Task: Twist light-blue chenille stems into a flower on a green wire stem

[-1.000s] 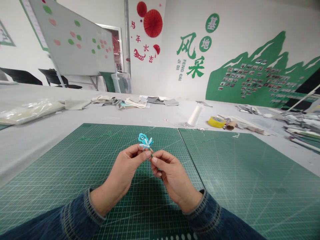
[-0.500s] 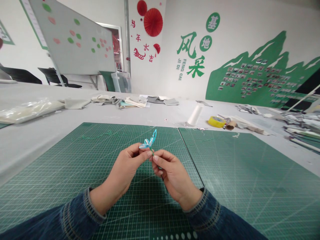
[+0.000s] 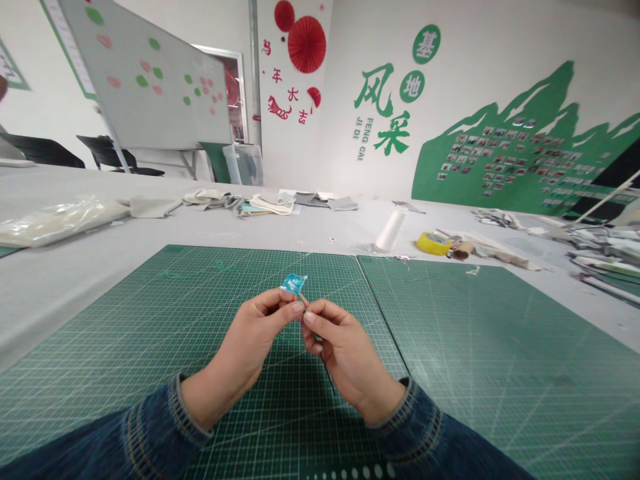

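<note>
A small blue craft flower (image 3: 293,284) with shiny, pale-edged petals stands up between my fingertips, above the green cutting mat (image 3: 220,320). My left hand (image 3: 257,337) pinches it just below the petals, thumb against forefinger. My right hand (image 3: 347,350) is closed on its thin green stem, with the fingertips of both hands nearly touching. Below the right fingers a dark, thin stem end (image 3: 327,373) slants down toward the mat. Part of the stem is hidden by my fingers.
Beyond the mat stand a white thread cone (image 3: 391,230) and a yellow tape roll (image 3: 433,243) beside a cardboard tube (image 3: 463,251). Fabric pieces (image 3: 273,203) lie along the far table. A plastic-wrapped bundle (image 3: 60,220) is at left, and a second cutting mat (image 3: 480,333) at right.
The flower has turned between my fingers: the long petal that pointed up is now seen folded into a compact blue shape. More of the stem end shows below my right hand.
</note>
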The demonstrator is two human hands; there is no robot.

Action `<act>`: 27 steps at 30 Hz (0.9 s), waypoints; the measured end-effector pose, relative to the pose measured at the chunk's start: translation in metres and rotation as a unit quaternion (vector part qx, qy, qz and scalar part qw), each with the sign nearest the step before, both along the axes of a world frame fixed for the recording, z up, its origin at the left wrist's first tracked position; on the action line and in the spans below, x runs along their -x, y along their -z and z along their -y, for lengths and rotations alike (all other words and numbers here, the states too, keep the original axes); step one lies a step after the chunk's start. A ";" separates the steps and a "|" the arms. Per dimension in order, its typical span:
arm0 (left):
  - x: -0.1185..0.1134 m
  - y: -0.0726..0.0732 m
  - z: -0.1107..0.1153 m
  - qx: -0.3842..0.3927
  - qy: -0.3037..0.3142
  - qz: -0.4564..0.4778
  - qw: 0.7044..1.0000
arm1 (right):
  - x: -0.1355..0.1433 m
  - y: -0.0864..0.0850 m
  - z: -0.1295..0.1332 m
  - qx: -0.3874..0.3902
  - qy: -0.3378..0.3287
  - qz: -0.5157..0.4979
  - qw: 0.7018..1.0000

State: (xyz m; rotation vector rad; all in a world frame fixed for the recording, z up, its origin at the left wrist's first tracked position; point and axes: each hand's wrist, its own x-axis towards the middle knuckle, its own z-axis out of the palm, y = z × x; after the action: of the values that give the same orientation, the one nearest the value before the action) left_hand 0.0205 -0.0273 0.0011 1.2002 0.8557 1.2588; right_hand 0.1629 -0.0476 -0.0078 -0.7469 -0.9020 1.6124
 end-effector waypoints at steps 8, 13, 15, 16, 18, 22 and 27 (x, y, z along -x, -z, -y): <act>0.001 -0.002 -0.001 -0.002 -0.006 0.005 1.000 | -0.004 0.000 -0.001 -0.007 -0.012 -0.001 1.000; -0.002 0.002 -0.001 0.017 -0.042 -0.007 0.999 | -0.003 0.001 -0.002 -0.011 0.030 0.023 0.999; -0.002 0.004 -0.001 0.024 -0.050 0.001 0.998 | -0.002 0.001 -0.002 -0.016 0.042 0.032 0.998; -0.002 0.004 -0.001 0.026 -0.052 0.006 0.998 | -0.001 0.001 -0.002 -0.019 0.049 0.037 0.998; -0.002 0.005 -0.001 0.023 -0.050 0.014 0.998 | 0.000 0.001 -0.001 -0.023 0.060 0.046 0.997; -0.001 0.003 -0.001 0.003 -0.016 0.010 1.000 | 0.000 -0.001 0.000 -0.013 0.049 0.035 0.998; 0.002 0.000 -0.001 -0.006 0.009 0.009 1.000 | -0.001 0.000 0.000 0.019 -0.005 -0.003 1.000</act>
State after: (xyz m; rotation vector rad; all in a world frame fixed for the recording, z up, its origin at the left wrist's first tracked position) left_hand 0.0187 -0.0260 0.0008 1.2006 0.8242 1.2603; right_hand 0.1644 -0.0475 -0.0074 -0.7640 -0.8746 1.6430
